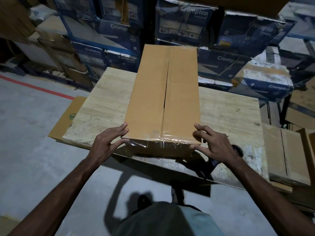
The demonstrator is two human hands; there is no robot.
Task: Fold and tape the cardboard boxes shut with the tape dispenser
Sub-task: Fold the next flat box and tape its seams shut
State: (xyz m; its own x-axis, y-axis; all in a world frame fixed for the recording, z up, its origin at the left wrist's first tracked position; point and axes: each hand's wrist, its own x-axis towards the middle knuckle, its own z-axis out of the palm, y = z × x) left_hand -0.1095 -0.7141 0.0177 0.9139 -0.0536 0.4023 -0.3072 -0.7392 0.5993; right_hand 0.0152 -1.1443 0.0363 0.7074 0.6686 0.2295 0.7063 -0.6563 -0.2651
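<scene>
Head view: I am watching the left hand and right hand, both spread wide, pressing fingertips on the near corners of the long brown cardboard box. It is lying lengthwise mid-bench on the pale wood-grain bench, with clear tape crossing its near end. I am judging the centre seam is waiting for tape; I am not seeing the dispenser. Blue printed cartons are standing stacked at 12 o'clock, with grey concrete floor at 9.

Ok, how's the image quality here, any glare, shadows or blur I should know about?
Head view: dim overall; glare streaks on the clear tape at the near end of the long brown cardboard box; a hard-edged shadow of the person on the grey concrete floor; the stacked blue printed cartons behind look soft and bowed toward the frame edges.
</scene>
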